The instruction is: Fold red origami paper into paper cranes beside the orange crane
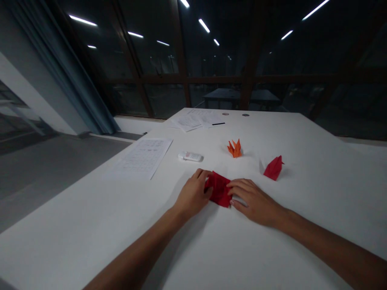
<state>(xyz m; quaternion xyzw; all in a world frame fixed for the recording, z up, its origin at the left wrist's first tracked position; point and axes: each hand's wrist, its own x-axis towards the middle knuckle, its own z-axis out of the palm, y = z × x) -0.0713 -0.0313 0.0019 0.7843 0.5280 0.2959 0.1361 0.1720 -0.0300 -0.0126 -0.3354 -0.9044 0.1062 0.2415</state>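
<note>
A folded sheet of red origami paper (220, 189) lies on the white table between my hands. My left hand (196, 190) holds its left edge, fingers curled over the top and thumb at the near side. At the right edge, my right hand (248, 199) has its fingers on the paper and its thumb by the near corner. Part of the paper is hidden under the fingers. Beyond my hands stand an orange folded-paper figure (235, 149) with pointed tips and a red folded-paper figure (273, 168) farther right.
A white device like a remote control (190, 156) lies beyond my left hand. A printed sheet (145, 157) rests near the table's left edge. Several papers (196, 120), a black pen (218, 124) and two small round objects lie at the far end, before dark windows.
</note>
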